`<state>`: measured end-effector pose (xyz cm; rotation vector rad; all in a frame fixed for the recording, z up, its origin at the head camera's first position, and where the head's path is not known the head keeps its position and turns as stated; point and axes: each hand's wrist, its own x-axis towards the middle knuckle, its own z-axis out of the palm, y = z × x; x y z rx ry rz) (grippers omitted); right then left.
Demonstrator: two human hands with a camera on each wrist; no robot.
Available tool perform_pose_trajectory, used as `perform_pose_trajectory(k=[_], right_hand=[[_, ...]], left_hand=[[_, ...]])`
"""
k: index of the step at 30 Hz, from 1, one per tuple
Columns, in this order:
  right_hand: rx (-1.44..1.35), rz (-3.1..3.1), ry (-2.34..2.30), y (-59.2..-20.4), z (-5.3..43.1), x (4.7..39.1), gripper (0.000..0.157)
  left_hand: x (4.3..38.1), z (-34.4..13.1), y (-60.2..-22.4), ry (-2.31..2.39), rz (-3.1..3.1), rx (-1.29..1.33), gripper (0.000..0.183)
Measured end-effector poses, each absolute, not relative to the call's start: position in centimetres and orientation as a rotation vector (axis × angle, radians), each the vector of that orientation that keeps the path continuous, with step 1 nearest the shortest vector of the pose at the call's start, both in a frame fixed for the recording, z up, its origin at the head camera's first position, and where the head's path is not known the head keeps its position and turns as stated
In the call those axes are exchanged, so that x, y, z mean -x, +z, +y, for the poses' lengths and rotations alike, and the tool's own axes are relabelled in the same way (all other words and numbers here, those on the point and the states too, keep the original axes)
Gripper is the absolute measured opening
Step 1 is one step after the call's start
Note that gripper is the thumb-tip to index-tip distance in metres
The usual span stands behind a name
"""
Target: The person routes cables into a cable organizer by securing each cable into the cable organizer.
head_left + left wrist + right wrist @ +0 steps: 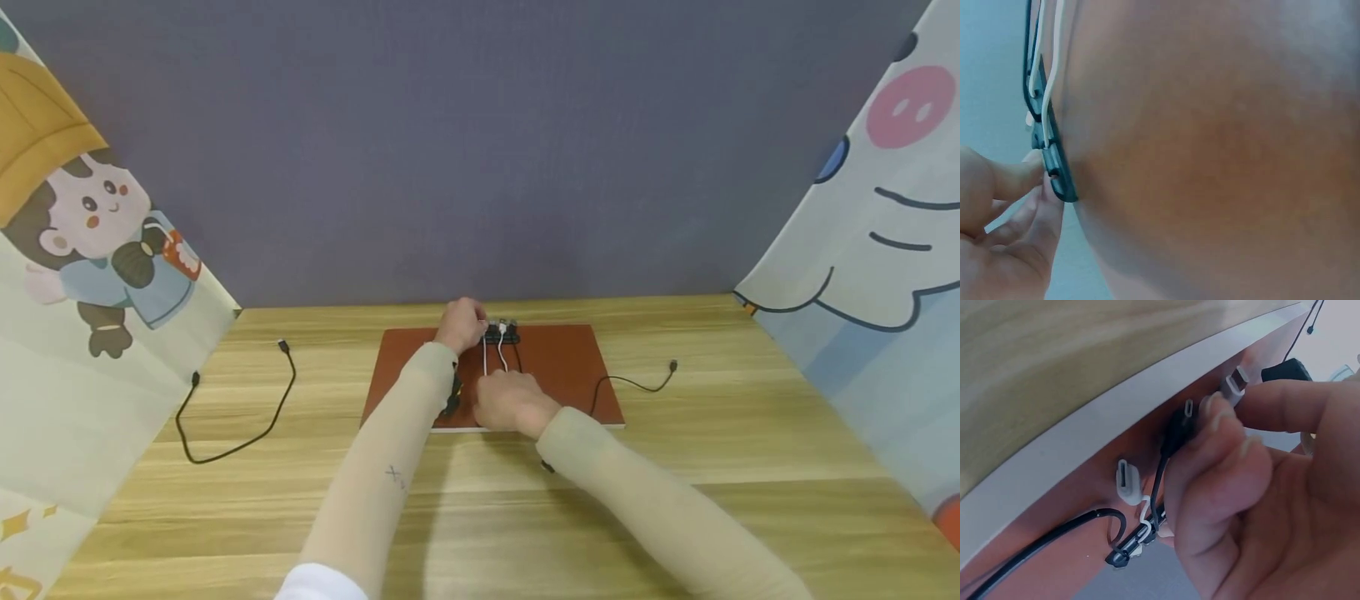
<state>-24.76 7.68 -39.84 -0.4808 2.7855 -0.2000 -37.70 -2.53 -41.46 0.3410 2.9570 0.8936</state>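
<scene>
A black cable clip strip sits near the far edge of a reddish-brown board, with white and black cables in its slots. My left hand is at the strip's left end; thumb and fingertips pinch where a white cable enters the strip, hiding its plug. Near the board's front edge, my right hand pinches a white cable's connector between thumb and finger. Beside those fingers are a black connector and another white connector.
A black cable lies curved on the wooden table at left. At right, another black cable runs from the board onto the table. A dark bundled thing lies by the left forearm. Printed panels stand on both sides.
</scene>
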Motion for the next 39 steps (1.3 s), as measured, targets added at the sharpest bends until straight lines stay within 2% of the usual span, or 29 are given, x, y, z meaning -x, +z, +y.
perform_pose_trajectory(k=[5, 12, 21, 39], right_hand=[[0.463, 2.778, -0.252, -39.9, 7.7, 24.5, 0.034], [0.45, 2.784, -0.329, -39.9, 7.9, 24.4, 0.035], [0.457, 2.798, -0.376, -39.9, 8.1, 24.0, 0.034], [0.483, 2.812, -0.434, -40.1, 8.5, 23.9, 0.032]], left_hand=[[37.5, -2.7, -41.2, 0.811, 2.962, -0.342, 0.023], [37.2, -3.7, -40.6, 0.835, 2.883, -0.376, 0.039], [36.2, -6.8, -38.7, 0.829, 2.862, -0.349, 0.038], [36.0, -14.5, -38.8, 0.814, 2.975, -0.242, 0.041]])
